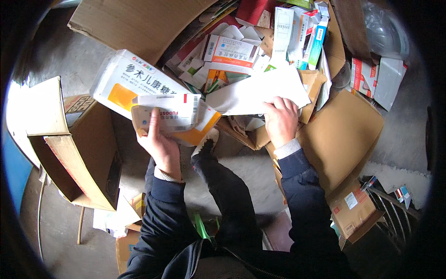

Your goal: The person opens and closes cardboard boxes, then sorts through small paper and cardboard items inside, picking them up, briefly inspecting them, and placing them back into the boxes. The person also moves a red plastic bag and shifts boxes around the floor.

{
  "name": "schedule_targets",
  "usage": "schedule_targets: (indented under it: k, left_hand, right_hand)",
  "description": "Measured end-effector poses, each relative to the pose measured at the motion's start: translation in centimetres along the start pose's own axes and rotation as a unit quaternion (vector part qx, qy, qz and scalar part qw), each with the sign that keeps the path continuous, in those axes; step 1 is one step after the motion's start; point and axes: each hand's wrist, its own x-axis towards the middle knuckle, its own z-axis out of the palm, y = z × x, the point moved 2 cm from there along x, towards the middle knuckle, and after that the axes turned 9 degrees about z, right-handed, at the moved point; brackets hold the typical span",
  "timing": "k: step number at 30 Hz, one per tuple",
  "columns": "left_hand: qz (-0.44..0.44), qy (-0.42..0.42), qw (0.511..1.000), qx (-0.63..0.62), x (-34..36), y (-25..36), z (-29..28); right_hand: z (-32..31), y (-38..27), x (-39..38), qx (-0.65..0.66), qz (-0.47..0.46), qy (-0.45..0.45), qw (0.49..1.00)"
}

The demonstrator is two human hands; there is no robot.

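My left hand point(161, 149) is closed on a stack of flattened medicine boxes, thumb on top. The upper one is a small white box point(185, 111) with a barcode and red lettering. Beneath it lies a larger white and orange box point(139, 76). My right hand point(281, 123) grips the lower edge of a white flat carton point(253, 95), its fingers bent over the edge. This carton lies over the front of a big cardboard box point(337, 51) filled with flattened packages. An orange and white package point(231, 50) rests among them.
An open brown carton point(93, 153) stands on its side at the left. A wide cardboard flap point(344, 135) spreads out at the right. Below it sit a small brown carton point(355, 211) and a dark metal rack point(392, 214). My leg point(227, 186) stands between my arms.
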Motion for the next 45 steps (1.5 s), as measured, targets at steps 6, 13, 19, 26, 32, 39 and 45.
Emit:
schedule_targets:
  k: [6, 13, 19, 26, 32, 39, 45]
  left_hand:
    - [0.099, 0.033, 0.994, -0.011, 1.8, 2.1, -2.6]
    - [0.089, 0.082, 0.993, 0.012, 2.9, 2.3, -4.0]
    - [0.079, 0.056, 0.995, -0.023, 2.0, 2.5, -3.2]
    - [0.073, 0.039, 0.996, -0.025, 1.5, 1.6, -3.5]
    - [0.033, 0.048, 0.996, -0.062, 1.5, 1.3, -3.6]
    - [0.023, 0.064, 0.997, -0.045, 1.5, 1.2, -3.4]
    - [0.019, 0.059, 0.997, -0.044, 1.4, 1.1, -3.1]
  right_hand:
    - [0.1, 1.0, 1.2, -0.024, -0.009, -0.017, 1.000]
    - [-0.2, 0.1, 2.1, -0.050, -0.009, -0.009, 0.999]
    - [0.4, -5.4, 9.1, -0.127, -0.082, 0.059, 0.987]
    - [4.7, -9.1, 16.4, -0.166, -0.163, -0.013, 0.973]
    - [0.6, -4.2, 11.9, -0.107, -0.268, -0.023, 0.957]
    - [-1.6, -2.4, 6.1, -0.072, -0.255, -0.134, 0.955]
    - [0.1, -4.0, 9.3, -0.143, -0.274, -0.101, 0.946]
